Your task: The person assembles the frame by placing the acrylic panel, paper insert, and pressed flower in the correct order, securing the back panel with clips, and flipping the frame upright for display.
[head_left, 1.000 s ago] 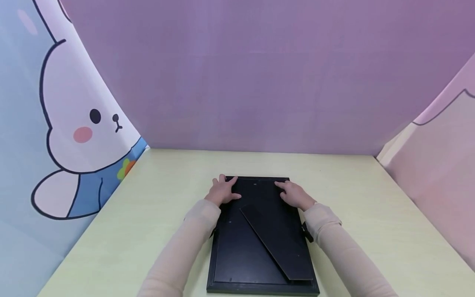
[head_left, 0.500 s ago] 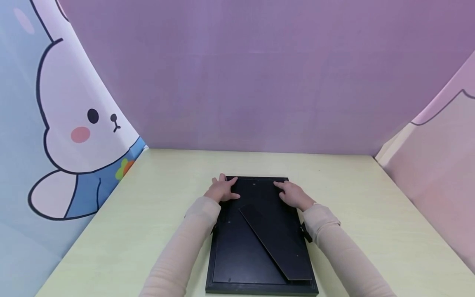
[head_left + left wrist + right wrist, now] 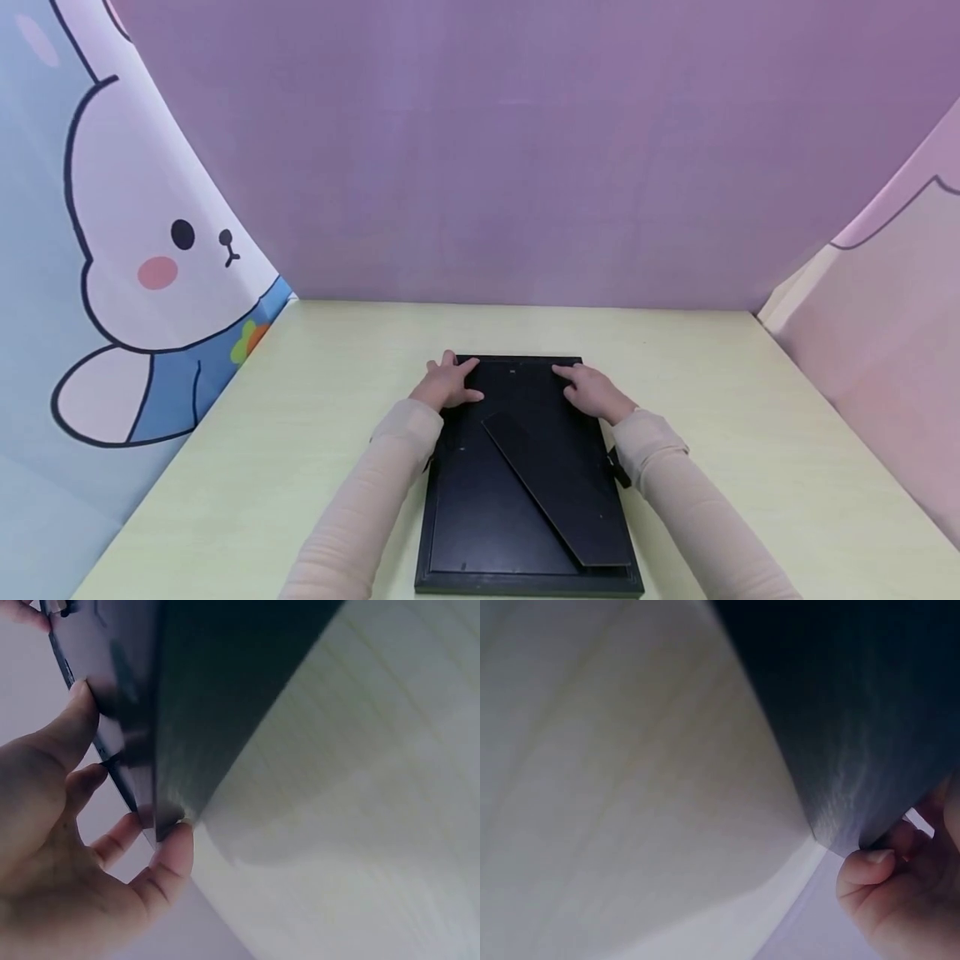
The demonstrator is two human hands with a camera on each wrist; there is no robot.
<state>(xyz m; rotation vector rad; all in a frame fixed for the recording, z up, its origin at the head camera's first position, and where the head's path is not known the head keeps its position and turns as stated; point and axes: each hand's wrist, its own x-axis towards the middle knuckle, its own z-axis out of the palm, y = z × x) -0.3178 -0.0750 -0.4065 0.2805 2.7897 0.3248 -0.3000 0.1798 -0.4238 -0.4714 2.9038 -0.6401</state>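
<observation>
A black picture frame (image 3: pixel 476 508) lies face down on the table, its back upward. Its easel stand (image 3: pixel 562 496) runs diagonally across the backing. At the far left corner my left hand (image 3: pixel 444 386) holds the frame, thumb over the back. The left wrist view shows the fingers (image 3: pixel 171 859) curled at that corner against the frame's side (image 3: pixel 217 690). My right hand (image 3: pixel 597 395) holds the far right corner, index finger reaching onto the back. In the right wrist view, curled fingers (image 3: pixel 866 870) meet the frame's corner; the rest of that hand is partly cut off.
The pale wood-grain table (image 3: pixel 300 450) extends around the frame on both sides. A purple backdrop (image 3: pixel 480 167) rises behind it. A wall panel with a cartoon rabbit (image 3: pixel 165 233) stands at left, and a pink panel (image 3: pixel 892 325) at right.
Both hands stay at the frame's far corners and the frame lies as before. Only the head view has shifted very slightly.
</observation>
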